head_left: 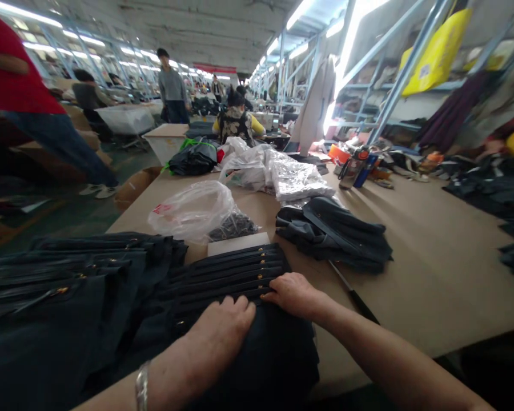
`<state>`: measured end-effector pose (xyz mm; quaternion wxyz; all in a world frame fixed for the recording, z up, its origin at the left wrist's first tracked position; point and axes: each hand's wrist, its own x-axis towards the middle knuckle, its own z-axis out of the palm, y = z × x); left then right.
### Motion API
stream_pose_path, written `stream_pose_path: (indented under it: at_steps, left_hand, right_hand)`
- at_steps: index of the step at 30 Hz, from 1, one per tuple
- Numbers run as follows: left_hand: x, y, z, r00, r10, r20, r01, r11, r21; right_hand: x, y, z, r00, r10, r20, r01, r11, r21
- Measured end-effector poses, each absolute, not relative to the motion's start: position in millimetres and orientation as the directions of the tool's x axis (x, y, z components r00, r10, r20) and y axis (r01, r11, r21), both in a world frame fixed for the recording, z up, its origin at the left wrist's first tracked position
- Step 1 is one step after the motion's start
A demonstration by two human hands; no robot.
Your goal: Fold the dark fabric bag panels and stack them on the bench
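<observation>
Stack of dark garments (227, 279): fanned on the near edge of the table (432, 257), zips with brass pulls showing. Near end cut off by the frame. Left hand (220, 331) laid flat on it, fingers spread, nothing gripped. Right hand (295, 294) pressed at the stack's right edge, fingertips curled onto the fabric; whether a layer is pinched cannot be told. A second dark pile (60, 285) lies just to the left, partly blurred. Clear plastic bag (195, 211) behind holds small dark pieces, indistinct. Folded bundle (334, 231) rests to the right.
</observation>
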<state>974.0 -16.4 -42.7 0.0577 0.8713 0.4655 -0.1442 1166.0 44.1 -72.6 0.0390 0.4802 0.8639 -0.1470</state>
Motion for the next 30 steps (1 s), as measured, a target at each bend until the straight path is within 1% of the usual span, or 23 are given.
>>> stream_pose_path:
  at_steps: [2,3,5,7,9,11,13,15,18,20,22,25,28,30]
  left_hand:
    - [979,-22,-60,0.529,0.767,-0.363,0.824,-0.567,0.001]
    - [979,-23,-67,0.516,0.773,-0.369,0.83,-0.557,-0.005]
    - [978,-23,-77,0.5,0.787,-0.361,0.842,-0.539,-0.008]
    - [976,-21,-80,0.492,0.786,-0.373,0.851,-0.525,0.016]
    - [975,-20,-79,0.483,0.78,-0.398,0.857,-0.513,0.033]
    - [976,-19,-76,0.477,0.781,-0.403,0.86,-0.51,0.031]
    - [978,-19,-72,0.477,0.784,-0.397,0.858,-0.513,0.019]
    - [980,-20,-69,0.474,0.782,-0.405,0.856,-0.517,0.005]
    - [980,-22,-66,0.478,0.776,-0.411,0.851,-0.525,-0.001]
    - [979,-23,-66,0.492,0.782,-0.382,0.845,-0.535,-0.008]
    - [977,-24,-68,0.5,0.791,-0.353,0.842,-0.539,-0.014]
    - [972,-25,-72,0.504,0.794,-0.341,0.846,-0.533,0.011]
    - [966,-22,-70,0.518,0.785,-0.339,0.848,-0.522,0.086]
    - [963,-17,-59,0.528,0.774,-0.35,0.848,-0.506,0.159]
  right_hand:
    - [1183,59,-62,-0.534,0.839,-0.106,0.825,0.489,-0.284]
    - [1195,70,-55,-0.488,0.872,-0.036,0.841,0.458,-0.288]
    - [1228,98,-39,-0.314,0.945,0.088,0.918,0.326,-0.228]
    - [1265,129,-28,-0.141,0.98,0.14,0.978,0.16,-0.135]
    - [1298,154,-27,-0.044,0.993,0.107,0.996,0.052,-0.075]
    - [1320,171,-34,-0.017,0.999,0.028,0.999,0.018,-0.045]
    - [1330,178,-47,-0.022,0.998,-0.061,1.0,0.021,-0.021]
    - [1329,181,-59,-0.045,0.992,-0.118,0.999,0.045,-0.007]
    - [1322,182,-67,-0.067,0.988,-0.137,0.998,0.067,-0.002]
    - [1319,181,-64,-0.063,0.991,-0.114,0.998,0.062,-0.015]
    - [1321,178,-56,-0.041,0.998,-0.048,0.999,0.039,-0.037]
    - [1331,169,-32,0.062,0.988,0.141,0.995,-0.051,-0.082]
    - [1347,156,6,0.165,0.93,0.328,0.982,-0.122,-0.145]
    - [1354,141,35,0.182,0.886,0.427,0.967,-0.082,-0.242]
